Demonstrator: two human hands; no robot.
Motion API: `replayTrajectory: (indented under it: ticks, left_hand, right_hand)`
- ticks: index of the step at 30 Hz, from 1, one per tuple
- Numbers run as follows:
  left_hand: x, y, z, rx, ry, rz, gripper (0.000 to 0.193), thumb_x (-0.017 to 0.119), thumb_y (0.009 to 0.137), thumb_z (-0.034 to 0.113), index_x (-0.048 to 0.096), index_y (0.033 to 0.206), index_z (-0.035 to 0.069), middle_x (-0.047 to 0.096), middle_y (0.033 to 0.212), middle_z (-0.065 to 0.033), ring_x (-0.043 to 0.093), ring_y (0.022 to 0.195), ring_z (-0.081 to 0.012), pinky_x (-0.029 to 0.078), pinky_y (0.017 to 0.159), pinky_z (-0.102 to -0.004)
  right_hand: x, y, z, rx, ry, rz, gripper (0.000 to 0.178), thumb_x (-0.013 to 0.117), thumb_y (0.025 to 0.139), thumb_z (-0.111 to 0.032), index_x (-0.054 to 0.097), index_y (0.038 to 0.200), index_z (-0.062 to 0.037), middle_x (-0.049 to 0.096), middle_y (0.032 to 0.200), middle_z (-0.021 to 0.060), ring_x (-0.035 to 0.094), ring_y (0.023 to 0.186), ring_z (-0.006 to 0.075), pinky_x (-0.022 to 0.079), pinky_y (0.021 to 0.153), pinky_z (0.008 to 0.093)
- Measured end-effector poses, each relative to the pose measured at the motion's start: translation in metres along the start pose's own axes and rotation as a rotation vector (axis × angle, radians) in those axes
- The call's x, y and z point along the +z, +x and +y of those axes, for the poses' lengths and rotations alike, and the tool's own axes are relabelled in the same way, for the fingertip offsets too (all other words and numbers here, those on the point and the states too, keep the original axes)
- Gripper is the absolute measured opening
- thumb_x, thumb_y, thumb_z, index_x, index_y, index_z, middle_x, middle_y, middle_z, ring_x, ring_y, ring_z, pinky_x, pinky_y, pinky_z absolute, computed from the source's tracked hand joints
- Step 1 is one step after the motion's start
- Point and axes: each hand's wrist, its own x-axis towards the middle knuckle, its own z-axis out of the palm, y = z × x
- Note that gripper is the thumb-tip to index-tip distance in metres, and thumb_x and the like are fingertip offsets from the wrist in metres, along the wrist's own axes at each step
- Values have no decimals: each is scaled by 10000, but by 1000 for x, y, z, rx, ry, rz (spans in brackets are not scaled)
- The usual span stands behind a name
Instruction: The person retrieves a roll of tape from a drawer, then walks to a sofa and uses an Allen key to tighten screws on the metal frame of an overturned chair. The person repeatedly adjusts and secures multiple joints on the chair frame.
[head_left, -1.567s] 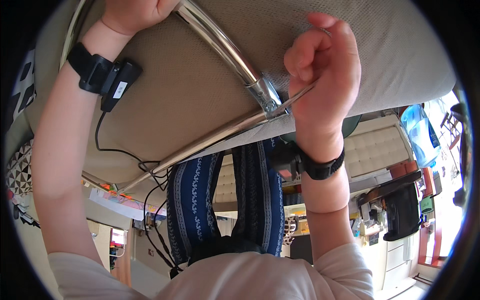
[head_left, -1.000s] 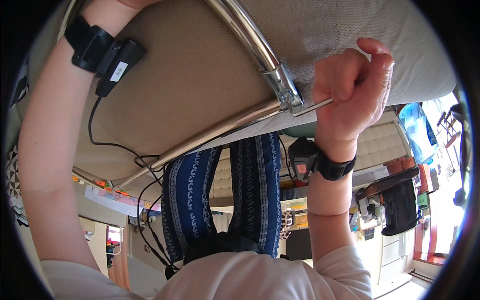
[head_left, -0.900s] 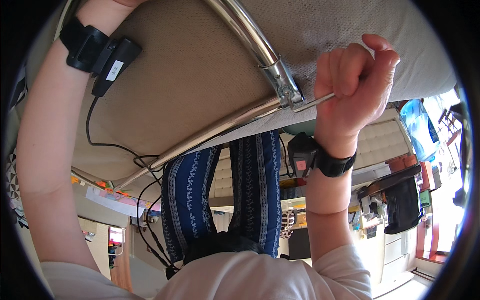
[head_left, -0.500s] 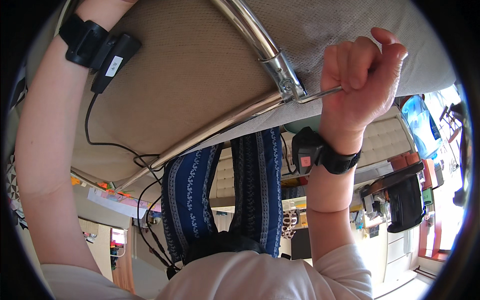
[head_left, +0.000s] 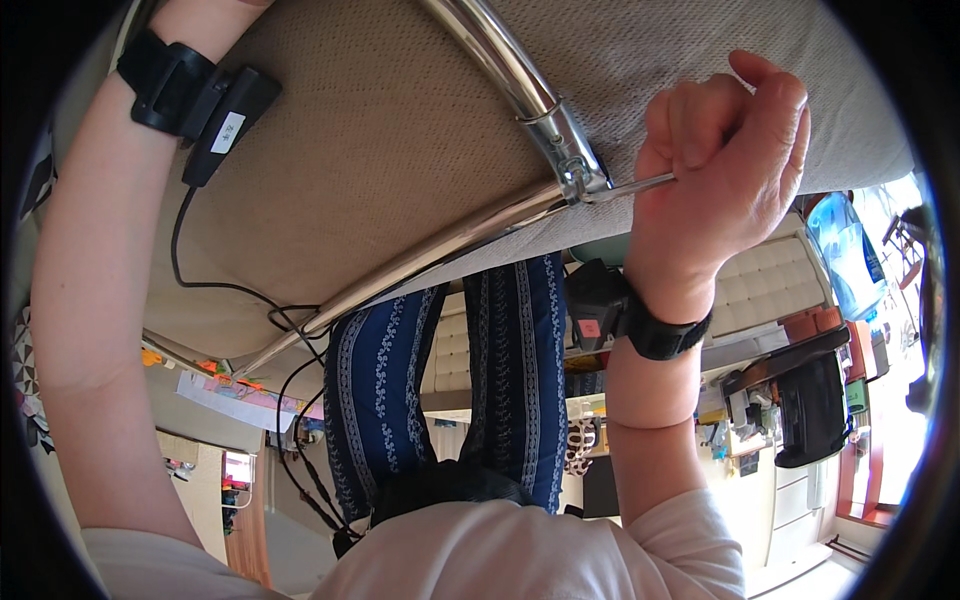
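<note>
My right hand [head_left: 722, 165] is closed round the long arm of a thin metal hex key [head_left: 640, 186], with the thumb standing off. The key's bent end meets a bolt at the chrome joint [head_left: 572, 165], where a curved chrome tube [head_left: 490, 50] joins a straight chrome tube [head_left: 450, 238]. Whether the tip sits fully in the bolt is too small to tell. Behind the tubes spreads grey-brown woven fabric [head_left: 330, 130]. My left forearm [head_left: 100, 260] reaches up past the top edge at the left; its hand lies outside the picture, so its fingers are hidden.
Black devices are strapped to my left wrist [head_left: 165, 85] and right wrist [head_left: 665, 328]. A black cable [head_left: 178, 235] hangs from the left one, crossing near the straight tube. My legs in blue patterned trousers [head_left: 390, 390] are below. A tufted cream seat [head_left: 765, 285] and a black chair [head_left: 812, 405] stand beyond.
My right hand and wrist have turned and shifted slightly left, and the hex key has swung a little with them. The left arm and chrome tubes stay put.
</note>
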Motion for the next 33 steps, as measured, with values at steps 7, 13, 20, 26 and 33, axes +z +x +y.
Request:
replayTrajectory:
  ticks: [7,13,20,26,33]
  left_hand:
    - [4,6,1,95,-34,124,191,546,932,154,593,796,29,608,784,-140,585,726,-369,468,680,-417]
    - [2,7,1,79,-70,91,220,539,947,169,579,781,31,585,756,-137,571,699,-363,456,652,-415]
    - [2,9,2,61,-84,71,237,529,956,171,562,764,36,561,724,-122,554,676,-354,439,630,-411]
    - [4,7,-1,110,-36,102,249,506,973,167,563,768,38,559,714,-113,552,667,-335,435,626,-404]
    - [3,10,0,115,-105,103,268,496,980,168,549,750,41,543,693,-108,537,644,-327,416,604,-402]
  right_hand:
    - [-8,-15,6,-70,-1,78,315,467,1078,-304,559,950,-31,414,466,12,296,364,90,251,347,248]
    - [-15,-19,11,-86,9,151,290,487,1068,-309,540,975,-39,412,466,14,298,363,92,247,342,246]
    - [-16,-15,10,-102,-14,116,281,502,1061,-310,534,969,-47,430,473,17,339,359,98,270,337,243]
    - [-14,-23,14,-88,-147,236,174,411,1076,-172,502,1021,-34,383,564,9,283,417,85,272,372,218]
    - [-15,-14,12,-163,-185,133,242,486,1054,-256,537,952,-43,453,468,21,363,343,109,296,330,245]
